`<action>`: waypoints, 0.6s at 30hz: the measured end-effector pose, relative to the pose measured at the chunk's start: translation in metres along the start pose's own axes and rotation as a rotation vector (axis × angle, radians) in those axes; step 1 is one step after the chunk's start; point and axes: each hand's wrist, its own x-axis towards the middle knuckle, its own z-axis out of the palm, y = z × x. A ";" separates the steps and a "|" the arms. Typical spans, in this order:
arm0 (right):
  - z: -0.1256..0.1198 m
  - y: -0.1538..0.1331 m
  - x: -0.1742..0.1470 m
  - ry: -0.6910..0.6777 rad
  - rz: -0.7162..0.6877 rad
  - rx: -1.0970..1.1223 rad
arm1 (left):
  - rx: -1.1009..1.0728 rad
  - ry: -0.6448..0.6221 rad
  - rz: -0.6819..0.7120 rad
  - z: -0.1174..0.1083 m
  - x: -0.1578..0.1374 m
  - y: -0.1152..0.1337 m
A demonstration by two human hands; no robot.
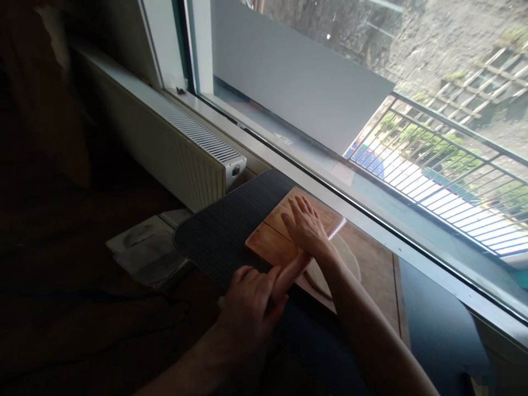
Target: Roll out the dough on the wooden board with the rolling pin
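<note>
A rolling pin [291, 274] lies slantwise over a wooden board [270, 242], its near end jutting past the board's edge. My left hand [253, 297] is closed around that near end. Across the pin's middle rests my right hand [306, 224], palm down with fingers stretched out and not wrapped around it. Flat, round, pale dough [348, 261] lies on the board under and to the right of the pin. My right forearm and the pin hide part of the dough.
The board sits on a dark table [223, 225] against a window sill [367, 217]. A white radiator [177, 137] stands to the left below the window. Papers or a flat box [144, 242] lie lower, beside the table. Outside the glass is a railing [437, 148].
</note>
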 end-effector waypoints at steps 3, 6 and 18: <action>0.002 -0.009 0.012 0.022 0.023 0.050 | 0.032 0.019 -0.011 -0.004 0.000 -0.004; -0.002 0.013 -0.031 0.065 0.024 0.004 | -0.010 -0.030 0.048 0.001 -0.009 0.006; -0.014 0.046 -0.080 0.010 -0.089 -0.026 | -0.143 -0.078 0.170 0.020 -0.020 0.019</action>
